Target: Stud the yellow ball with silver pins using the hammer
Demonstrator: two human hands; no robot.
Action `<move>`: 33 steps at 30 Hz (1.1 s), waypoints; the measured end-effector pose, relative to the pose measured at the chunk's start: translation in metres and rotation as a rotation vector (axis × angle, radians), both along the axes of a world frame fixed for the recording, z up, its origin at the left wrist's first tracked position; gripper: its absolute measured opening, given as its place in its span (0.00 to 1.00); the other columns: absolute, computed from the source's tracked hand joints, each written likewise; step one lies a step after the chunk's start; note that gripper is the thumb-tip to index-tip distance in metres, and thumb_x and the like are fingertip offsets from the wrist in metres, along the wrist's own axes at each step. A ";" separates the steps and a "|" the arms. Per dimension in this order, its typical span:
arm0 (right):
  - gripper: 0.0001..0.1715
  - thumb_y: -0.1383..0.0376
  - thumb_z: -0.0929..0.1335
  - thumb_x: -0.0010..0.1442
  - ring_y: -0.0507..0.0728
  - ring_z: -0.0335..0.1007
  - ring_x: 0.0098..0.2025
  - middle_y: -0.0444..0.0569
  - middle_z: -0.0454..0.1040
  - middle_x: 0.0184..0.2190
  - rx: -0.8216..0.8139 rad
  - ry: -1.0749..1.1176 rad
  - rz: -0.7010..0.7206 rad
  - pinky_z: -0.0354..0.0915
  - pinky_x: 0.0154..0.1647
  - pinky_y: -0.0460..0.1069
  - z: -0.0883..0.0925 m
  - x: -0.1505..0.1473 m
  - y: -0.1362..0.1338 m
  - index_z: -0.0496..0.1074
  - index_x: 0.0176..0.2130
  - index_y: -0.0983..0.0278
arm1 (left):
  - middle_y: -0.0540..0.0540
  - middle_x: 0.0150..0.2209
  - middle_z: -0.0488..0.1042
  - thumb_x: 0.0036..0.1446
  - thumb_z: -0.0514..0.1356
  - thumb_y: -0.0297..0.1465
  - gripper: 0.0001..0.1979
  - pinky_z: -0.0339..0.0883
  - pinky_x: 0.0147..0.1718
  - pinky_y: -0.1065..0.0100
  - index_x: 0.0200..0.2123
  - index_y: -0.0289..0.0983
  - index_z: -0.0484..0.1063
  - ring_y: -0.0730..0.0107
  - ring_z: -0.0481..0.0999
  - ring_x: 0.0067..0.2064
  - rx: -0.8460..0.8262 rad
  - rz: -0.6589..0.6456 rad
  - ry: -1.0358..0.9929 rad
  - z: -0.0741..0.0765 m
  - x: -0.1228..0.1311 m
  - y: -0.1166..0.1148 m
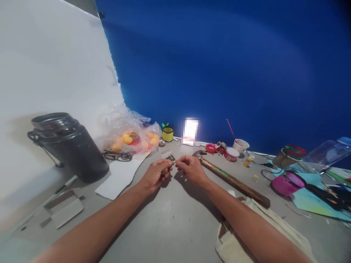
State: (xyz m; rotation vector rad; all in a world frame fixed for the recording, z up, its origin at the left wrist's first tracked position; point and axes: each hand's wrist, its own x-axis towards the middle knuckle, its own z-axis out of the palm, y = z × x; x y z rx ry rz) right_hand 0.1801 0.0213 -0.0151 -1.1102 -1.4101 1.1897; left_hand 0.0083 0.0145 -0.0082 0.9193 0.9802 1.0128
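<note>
In the middle of the table, my left hand (157, 174) is closed around a small dark, speckled, shiny piece (171, 158), whose kind I cannot make out. Part of it pokes out past the thumb and fingertips. Just to the right, my right hand (192, 168) has thumb and fingers pinched together close to that piece. Whatever sits in this pinch is too small to name. Beside the right hand lies a hammer (233, 179) with a worn wooden handle, its head near my knuckles.
A dark flask (71, 146), glasses (117, 156) and white paper (120, 177) are at left. Plastic bags (131, 126) hold orange balls. Behind stand a yellow tin (168, 135) and a blurred bright screen (191, 131). Right are a cup (241, 145), a pink container (287, 183) and beige cloth (263, 226).
</note>
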 end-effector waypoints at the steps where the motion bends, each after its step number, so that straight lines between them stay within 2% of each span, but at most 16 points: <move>1: 0.17 0.54 0.77 0.53 0.52 0.67 0.27 0.46 0.75 0.26 -0.109 0.114 0.039 0.61 0.24 0.46 0.001 0.002 0.002 0.74 0.29 0.64 | 0.52 0.24 0.69 0.47 0.70 0.37 0.14 0.50 0.17 0.76 0.27 0.33 0.71 0.83 0.61 0.18 0.002 0.001 -0.005 0.001 0.000 0.000; 3: 0.24 0.49 0.79 0.49 0.50 0.65 0.26 0.45 0.73 0.27 -0.257 0.318 0.116 0.57 0.21 0.43 0.003 0.006 0.004 0.73 0.29 0.64 | 0.51 0.26 0.71 0.46 0.71 0.38 0.15 0.49 0.17 0.76 0.28 0.33 0.72 0.84 0.62 0.18 0.012 0.003 -0.015 0.002 0.000 0.000; 5: 0.27 0.49 0.82 0.45 0.48 0.63 0.26 0.44 0.72 0.27 -0.333 0.458 0.174 0.55 0.19 0.42 0.004 0.009 0.005 0.72 0.29 0.65 | 0.51 0.26 0.71 0.45 0.71 0.38 0.16 0.49 0.16 0.76 0.28 0.33 0.72 0.84 0.62 0.18 0.010 -0.007 -0.023 0.002 0.000 0.000; 10: 0.28 0.52 0.85 0.41 0.47 0.61 0.25 0.43 0.70 0.27 -0.379 0.576 0.203 0.53 0.18 0.40 0.003 0.012 0.007 0.75 0.32 0.66 | 0.51 0.26 0.71 0.43 0.72 0.39 0.18 0.47 0.16 0.77 0.29 0.33 0.72 0.84 0.63 0.18 -0.003 -0.023 -0.024 0.003 0.000 -0.002; 13: 0.29 0.49 0.83 0.42 0.47 0.61 0.25 0.43 0.70 0.26 -0.341 0.524 0.164 0.54 0.18 0.41 0.000 0.011 0.007 0.77 0.32 0.66 | 0.51 0.25 0.71 0.42 0.73 0.39 0.18 0.47 0.16 0.76 0.28 0.33 0.72 0.84 0.63 0.18 -0.002 -0.035 -0.028 0.004 0.000 -0.003; 17: 0.26 0.47 0.81 0.46 0.49 0.64 0.26 0.45 0.73 0.27 -0.197 0.316 0.092 0.59 0.22 0.43 -0.001 0.010 0.006 0.81 0.36 0.64 | 0.51 0.25 0.71 0.43 0.72 0.39 0.17 0.47 0.17 0.76 0.28 0.33 0.73 0.84 0.62 0.18 0.010 -0.049 0.000 0.002 0.001 -0.003; 22: 0.24 0.52 0.78 0.52 0.51 0.64 0.28 0.47 0.77 0.29 -0.089 0.069 0.186 0.60 0.24 0.45 0.001 0.011 0.002 0.84 0.45 0.62 | 0.53 0.22 0.67 0.46 0.70 0.38 0.14 0.48 0.17 0.76 0.26 0.33 0.72 0.82 0.61 0.18 0.035 -0.074 0.051 -0.003 0.000 -0.002; 24: 0.23 0.52 0.77 0.52 0.51 0.64 0.28 0.48 0.78 0.29 -0.063 0.027 0.200 0.60 0.25 0.46 0.000 0.011 0.002 0.85 0.45 0.63 | 0.52 0.22 0.68 0.47 0.70 0.38 0.14 0.49 0.17 0.76 0.25 0.34 0.71 0.82 0.61 0.18 0.039 -0.074 0.060 -0.003 0.000 -0.002; 29: 0.20 0.54 0.78 0.51 0.49 0.59 0.23 0.46 0.78 0.25 0.011 0.008 0.134 0.56 0.23 0.46 -0.002 0.011 0.004 0.86 0.40 0.64 | 0.52 0.23 0.69 0.47 0.70 0.37 0.14 0.49 0.16 0.75 0.26 0.34 0.72 0.82 0.61 0.17 0.018 -0.098 0.036 0.000 0.000 -0.005; 33: 0.15 0.55 0.79 0.49 0.49 0.60 0.24 0.46 0.77 0.24 0.038 0.023 0.100 0.57 0.24 0.46 0.001 0.008 0.003 0.85 0.34 0.63 | 0.52 0.23 0.69 0.51 0.69 0.40 0.15 0.49 0.15 0.75 0.29 0.34 0.72 0.81 0.61 0.17 -0.035 -0.129 -0.049 0.001 0.000 -0.004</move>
